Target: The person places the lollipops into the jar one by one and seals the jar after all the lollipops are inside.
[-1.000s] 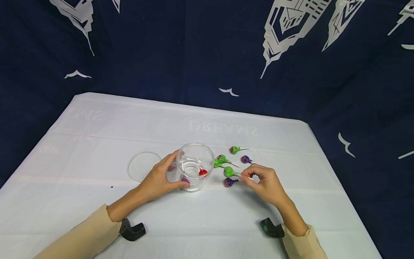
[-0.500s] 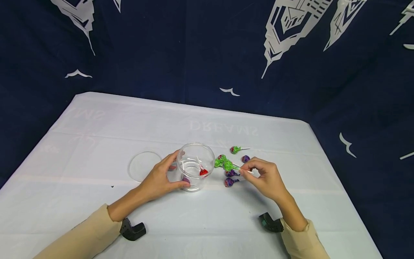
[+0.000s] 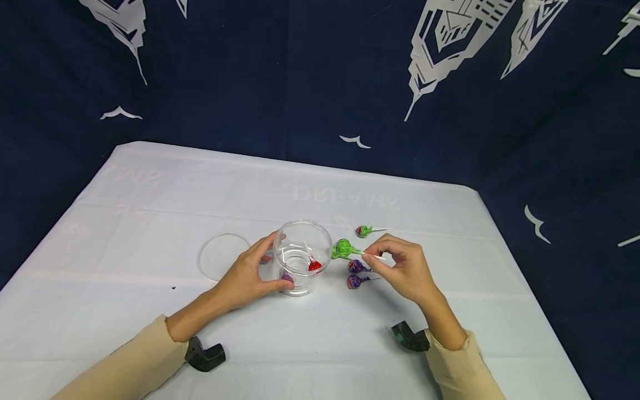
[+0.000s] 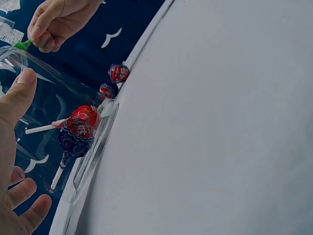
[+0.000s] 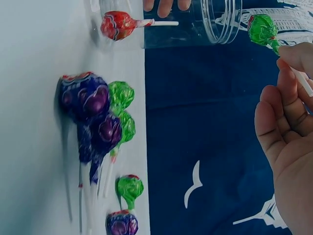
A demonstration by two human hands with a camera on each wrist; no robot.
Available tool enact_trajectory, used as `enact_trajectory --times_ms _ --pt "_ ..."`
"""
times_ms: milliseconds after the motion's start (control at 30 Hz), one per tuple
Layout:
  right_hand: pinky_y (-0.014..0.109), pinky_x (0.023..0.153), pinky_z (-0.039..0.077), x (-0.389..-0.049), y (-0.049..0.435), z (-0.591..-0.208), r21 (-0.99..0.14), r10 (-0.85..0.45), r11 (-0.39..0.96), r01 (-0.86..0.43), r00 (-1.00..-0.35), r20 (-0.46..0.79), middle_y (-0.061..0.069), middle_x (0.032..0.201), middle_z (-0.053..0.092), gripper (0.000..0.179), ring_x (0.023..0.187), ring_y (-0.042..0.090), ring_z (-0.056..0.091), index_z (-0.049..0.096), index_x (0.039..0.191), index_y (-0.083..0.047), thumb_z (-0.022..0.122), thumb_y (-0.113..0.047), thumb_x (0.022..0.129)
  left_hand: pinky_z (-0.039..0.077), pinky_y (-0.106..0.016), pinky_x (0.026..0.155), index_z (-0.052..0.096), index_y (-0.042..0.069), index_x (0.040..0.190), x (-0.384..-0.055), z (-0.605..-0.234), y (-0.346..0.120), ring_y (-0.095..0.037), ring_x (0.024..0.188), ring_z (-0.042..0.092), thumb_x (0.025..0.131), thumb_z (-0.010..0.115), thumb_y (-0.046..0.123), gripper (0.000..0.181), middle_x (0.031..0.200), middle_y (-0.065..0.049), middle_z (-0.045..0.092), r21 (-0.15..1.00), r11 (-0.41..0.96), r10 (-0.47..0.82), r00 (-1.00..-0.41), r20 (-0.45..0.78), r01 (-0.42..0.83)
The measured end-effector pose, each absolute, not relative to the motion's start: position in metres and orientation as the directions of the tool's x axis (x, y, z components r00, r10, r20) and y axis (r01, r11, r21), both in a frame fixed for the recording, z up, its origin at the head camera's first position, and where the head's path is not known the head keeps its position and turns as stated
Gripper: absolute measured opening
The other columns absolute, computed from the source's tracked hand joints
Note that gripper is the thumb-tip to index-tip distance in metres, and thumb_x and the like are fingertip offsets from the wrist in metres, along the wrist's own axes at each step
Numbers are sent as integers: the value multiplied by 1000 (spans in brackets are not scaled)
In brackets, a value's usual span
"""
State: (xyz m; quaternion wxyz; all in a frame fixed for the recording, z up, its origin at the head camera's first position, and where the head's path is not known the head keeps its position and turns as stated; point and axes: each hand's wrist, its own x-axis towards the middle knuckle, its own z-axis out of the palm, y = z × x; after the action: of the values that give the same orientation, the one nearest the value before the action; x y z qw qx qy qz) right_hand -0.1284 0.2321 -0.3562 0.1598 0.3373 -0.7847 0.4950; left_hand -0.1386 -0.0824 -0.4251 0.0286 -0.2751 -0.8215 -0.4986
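Note:
My left hand (image 3: 251,273) grips a clear plastic jar (image 3: 302,283) from its left side, thumb in front. The jar stands upright and uncovered on the white table. A red lollipop (image 3: 314,266) and a purple lollipop (image 4: 76,139) lie at its bottom. Between thumb and fingertips, my right hand (image 3: 402,268) pinches the stick of a green lollipop (image 5: 263,29). That lollipop's head points left and is up near the level of the jar's mouth in the right wrist view, just right of the rim in the head view.
Right of the jar lie two purple lollipops (image 3: 356,272) and two green lollipops (image 5: 122,110). Farther back are another green lollipop (image 3: 363,231) and a purple lollipop (image 5: 122,224), hidden behind my right hand in the head view. A clear round lid (image 3: 199,261) lies left of the jar.
My right hand has lifted the green lollipop off the table and carried it up and left toward the jar, uncovering a purple lollipop. My left hand and the jar have stayed still.

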Motion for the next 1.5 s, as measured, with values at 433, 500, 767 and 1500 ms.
enact_trajectory --times_ms 433,500,767,1500 --pt "18 71 52 -137 212 -353 -668 -395 269 -693 -712 580 8 77 68 23 72 10 59 71 81 0 71 22 76 53 -40 96 33 5 152 -138 -425 -84 -28 117 58 74 88 32 99 143 -12 49 800 355 424 -846 323 483" --pt "19 70 53 -138 209 -352 -671 -404 255 -696 -707 580 8 77 68 23 71 11 59 71 82 0 71 22 76 52 -40 96 34 5 152 -138 -424 -84 -27 119 56 73 89 32 100 143 -13 49 801 350 424 -845 326 485" --pt "24 71 53 -141 200 -354 -654 -430 284 -701 -703 567 4 80 70 22 75 13 62 72 81 -3 74 18 76 52 -40 97 33 7 152 -139 -424 -84 -26 121 55 72 90 31 101 144 -12 49 805 345 425 -845 324 482" --pt "26 65 53 -146 178 -351 -573 -505 285 -768 -629 591 2 78 67 18 71 17 61 74 85 -4 80 9 74 52 -38 97 33 3 152 -141 -427 -84 -26 125 52 73 90 29 100 143 -15 49 796 328 439 -828 349 509"
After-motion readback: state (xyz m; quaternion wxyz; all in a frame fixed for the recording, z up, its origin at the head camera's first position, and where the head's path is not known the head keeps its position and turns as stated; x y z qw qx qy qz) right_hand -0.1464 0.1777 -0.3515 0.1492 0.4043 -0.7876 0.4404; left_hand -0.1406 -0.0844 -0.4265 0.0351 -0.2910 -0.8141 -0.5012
